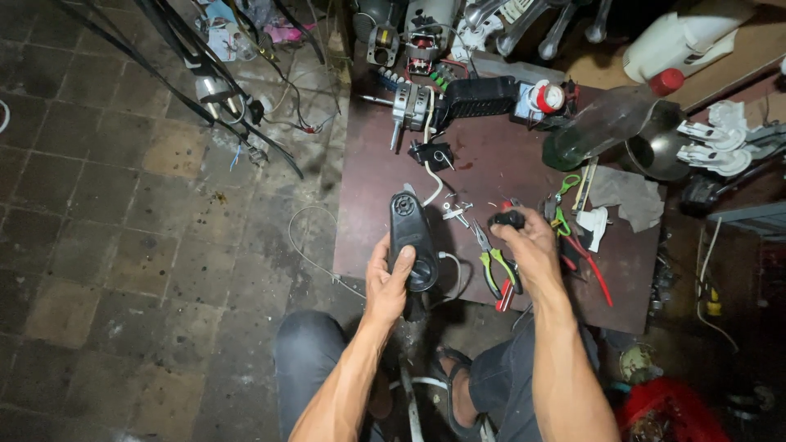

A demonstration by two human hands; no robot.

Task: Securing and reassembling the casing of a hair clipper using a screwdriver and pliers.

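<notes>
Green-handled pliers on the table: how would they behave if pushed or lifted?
The green-handled pliers look like rigid metal, so probably stiff and heavyish for their size. Lying flat on the table, they would likely slide rather than roll. The handles may swing at the pivot when lifted.

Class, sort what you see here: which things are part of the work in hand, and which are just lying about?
In hand:
left hand holding black plastic appliance housing
right hand holding small black part

Lying about:
green-handled pliers
dark glass bottle with red cap
white plastic jug
grey crumpled cloth
</notes>
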